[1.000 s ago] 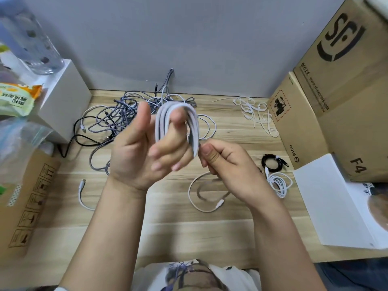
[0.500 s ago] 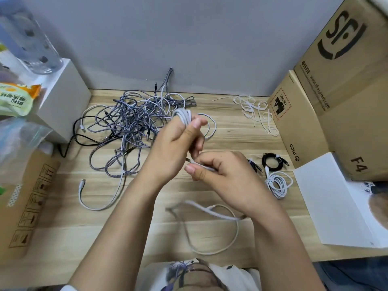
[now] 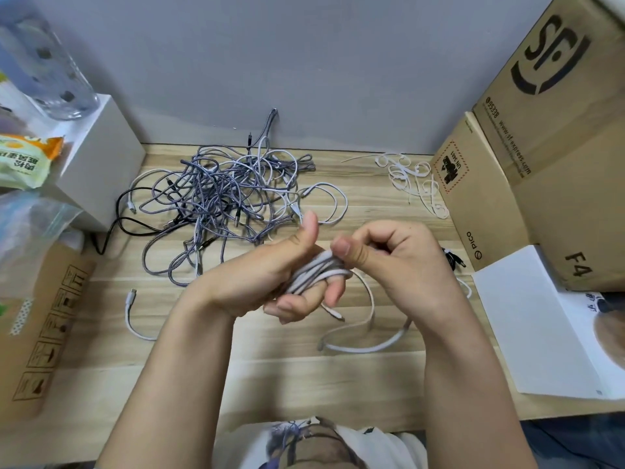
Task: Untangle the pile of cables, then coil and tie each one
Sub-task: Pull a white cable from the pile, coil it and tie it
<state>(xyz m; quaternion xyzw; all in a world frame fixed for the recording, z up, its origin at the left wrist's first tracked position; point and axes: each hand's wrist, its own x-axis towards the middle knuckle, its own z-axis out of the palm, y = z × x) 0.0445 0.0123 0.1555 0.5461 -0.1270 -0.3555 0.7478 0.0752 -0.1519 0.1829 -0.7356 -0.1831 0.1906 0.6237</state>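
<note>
Left hand (image 3: pixel 270 279) grips white cable coil (image 3: pixel 316 270); right hand (image 3: pixel 399 258) pinches it.

The left hand (image 3: pixel 270 279) drops from its raised position, white cable (image 3: pixel 318 270) coils now bundled across its fingers, as the right hand (image 3: pixel 399 262) closes in beside it, pinching them.

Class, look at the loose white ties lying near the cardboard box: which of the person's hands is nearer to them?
Right. The right hand is just in front of the white ties, slightly to their left; the left hand is farther left, across the held cable coil.
</note>
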